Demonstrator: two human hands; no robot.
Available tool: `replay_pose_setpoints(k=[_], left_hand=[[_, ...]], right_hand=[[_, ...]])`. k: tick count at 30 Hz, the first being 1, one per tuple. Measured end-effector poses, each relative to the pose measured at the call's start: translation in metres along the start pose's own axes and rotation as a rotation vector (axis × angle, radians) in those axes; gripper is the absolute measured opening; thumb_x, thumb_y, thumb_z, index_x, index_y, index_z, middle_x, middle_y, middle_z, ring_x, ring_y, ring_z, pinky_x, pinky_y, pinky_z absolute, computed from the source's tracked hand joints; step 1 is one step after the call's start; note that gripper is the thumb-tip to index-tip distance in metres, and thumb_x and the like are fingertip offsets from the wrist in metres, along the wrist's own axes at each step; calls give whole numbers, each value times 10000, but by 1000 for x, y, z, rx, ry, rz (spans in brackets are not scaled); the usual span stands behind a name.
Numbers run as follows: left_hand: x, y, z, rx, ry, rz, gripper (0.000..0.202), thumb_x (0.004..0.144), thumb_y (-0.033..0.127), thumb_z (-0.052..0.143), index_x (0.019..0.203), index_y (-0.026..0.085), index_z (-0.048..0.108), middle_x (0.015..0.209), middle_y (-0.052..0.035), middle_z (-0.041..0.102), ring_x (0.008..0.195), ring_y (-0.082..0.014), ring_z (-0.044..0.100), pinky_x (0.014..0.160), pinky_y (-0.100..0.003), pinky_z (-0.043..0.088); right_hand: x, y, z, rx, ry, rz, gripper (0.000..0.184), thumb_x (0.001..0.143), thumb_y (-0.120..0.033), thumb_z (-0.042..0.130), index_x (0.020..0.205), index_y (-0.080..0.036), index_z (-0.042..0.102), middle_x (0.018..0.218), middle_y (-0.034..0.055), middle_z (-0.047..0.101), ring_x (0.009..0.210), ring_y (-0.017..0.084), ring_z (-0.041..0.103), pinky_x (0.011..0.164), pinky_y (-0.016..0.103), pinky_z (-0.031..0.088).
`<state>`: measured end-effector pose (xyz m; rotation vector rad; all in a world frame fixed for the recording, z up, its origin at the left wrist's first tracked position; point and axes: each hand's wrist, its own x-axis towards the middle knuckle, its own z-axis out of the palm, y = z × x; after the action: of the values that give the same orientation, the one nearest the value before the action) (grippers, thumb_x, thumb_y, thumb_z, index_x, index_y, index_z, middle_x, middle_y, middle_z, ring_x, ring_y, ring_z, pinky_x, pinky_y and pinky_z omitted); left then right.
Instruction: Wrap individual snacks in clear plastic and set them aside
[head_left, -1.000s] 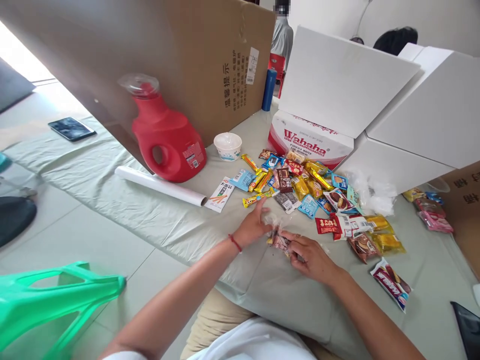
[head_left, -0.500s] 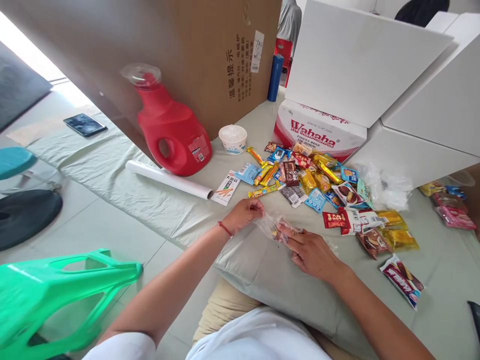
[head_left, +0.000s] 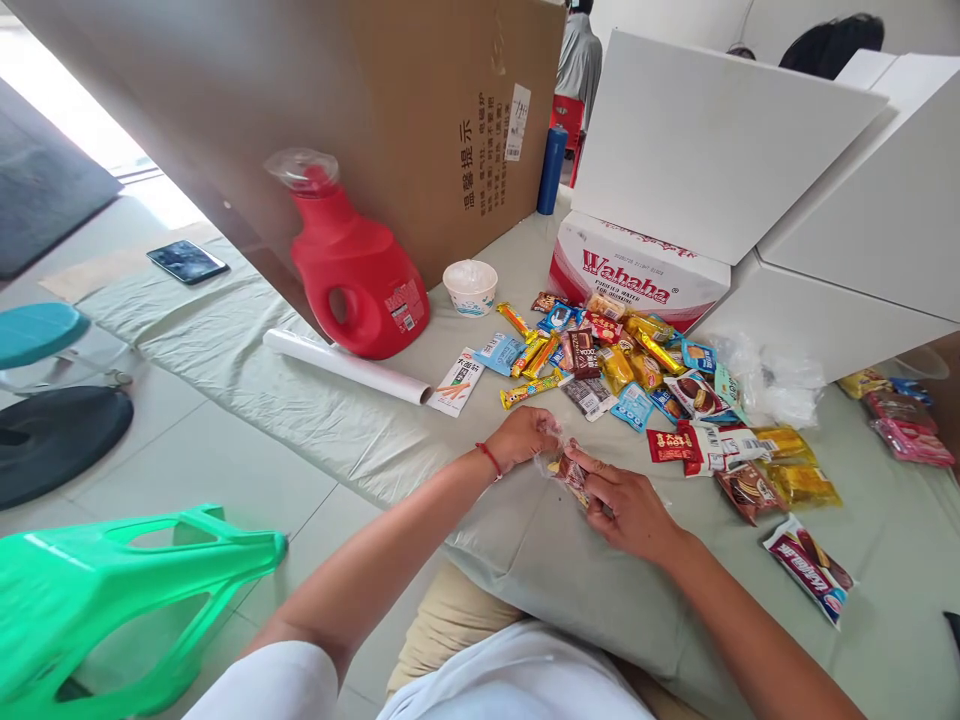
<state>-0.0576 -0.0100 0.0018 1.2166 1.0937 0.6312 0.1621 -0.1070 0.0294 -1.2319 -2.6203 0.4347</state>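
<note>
My left hand (head_left: 523, 440), with a red cord at the wrist, is closed on the edge of a clear plastic bag (head_left: 551, 464). My right hand (head_left: 628, 508) grips a small brown-and-red snack packet (head_left: 574, 478), its fingers laid over the top. The packet seems to sit partly inside the bag; fingers hide much of both. Both hands are just above the grey-green cloth (head_left: 517, 530). Beyond them spreads a heap of wrapped snacks, with a yellow stick packet (head_left: 529, 390) and a blue packet (head_left: 632, 407) closest.
A white snack packet (head_left: 457, 384) lies by a white roll (head_left: 349, 367). Behind stand a red jug (head_left: 367, 270), a paper bowl (head_left: 470, 288) and a Wahaha box (head_left: 637, 275). Crumpled clear bags (head_left: 784, 385) lie right; a green stool (head_left: 142, 590) stands left.
My left hand has moved right, closer to my right hand, and the clear bag between them is bunched shorter. My right hand keeps its grip. The view has shifted slightly.
</note>
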Motion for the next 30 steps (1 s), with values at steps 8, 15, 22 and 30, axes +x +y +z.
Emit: replay_pose_setpoints(k=[8,15,22,30], left_hand=[[2,4,-17,-170,-167,-52,397,543,269,856,869,137,671,677,14,626,581,-101,554,591,-246,459],[7,5,-6,-148,-94,-71,231,557,218,795,693,148,623,569,43,567,469,-67,451,432,-189,290],[0,21,-4,-148,-2,-104,176,644,207,743,738,161,601,593,60,535,475,-63,449,466,-192,326],[-33,48,29,-128,-83,-56,89,758,246,633,758,158,648,611,24,587,541,-93,505,542,-214,394]], right_hand=[[-8,6,9,62,71,-83,175,806,-64,517,833,-236,531,1568,67,492,1042,225,718,785,354,546],[-16,11,16,25,96,-161,172,891,-84,501,900,-227,597,1600,98,439,1190,237,675,902,408,546],[-4,-5,3,-182,-93,-168,326,872,-80,542,1143,-217,660,1628,63,394,1285,245,621,951,415,539],[-4,-4,10,-119,-59,-141,358,887,-86,526,1209,-179,653,1493,137,569,1270,272,617,998,464,512]])
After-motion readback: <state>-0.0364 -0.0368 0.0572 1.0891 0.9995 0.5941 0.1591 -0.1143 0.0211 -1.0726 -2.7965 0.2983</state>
